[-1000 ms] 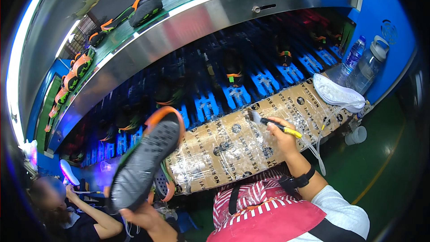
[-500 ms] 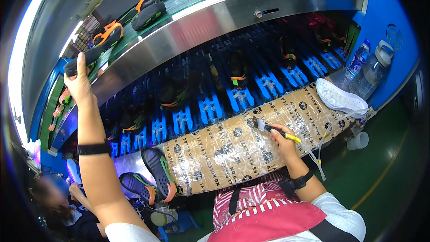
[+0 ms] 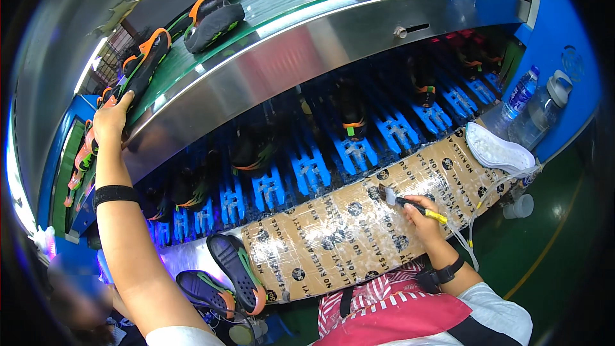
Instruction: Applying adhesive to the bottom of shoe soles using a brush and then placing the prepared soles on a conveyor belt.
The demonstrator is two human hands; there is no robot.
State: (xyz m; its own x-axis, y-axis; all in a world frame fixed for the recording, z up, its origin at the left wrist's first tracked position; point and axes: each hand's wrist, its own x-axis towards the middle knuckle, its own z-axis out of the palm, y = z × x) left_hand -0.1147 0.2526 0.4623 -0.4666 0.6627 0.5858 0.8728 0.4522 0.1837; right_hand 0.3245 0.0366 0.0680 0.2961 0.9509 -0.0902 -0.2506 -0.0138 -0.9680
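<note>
Gripping a brush (image 3: 403, 201) in the right hand (image 3: 423, 219), above the cardboard-covered desk (image 3: 349, 247), and holding the left hand (image 3: 112, 118) out to the green belt (image 3: 275, 1), just at the end of a black shoe with an orange strap (image 3: 149, 64) lying there; impossible to tell whether closed on it, with fingers partly hidden. Probably at the step of setting down or picking up a shoe, so calling next for a sure grasp or clean release before any brushing.

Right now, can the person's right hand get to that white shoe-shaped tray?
Probably yes. The right hand is not far from the white tray, with mostly flat cardboard between them. It's holding a brush, though, so grabbing might be awkward.
</note>
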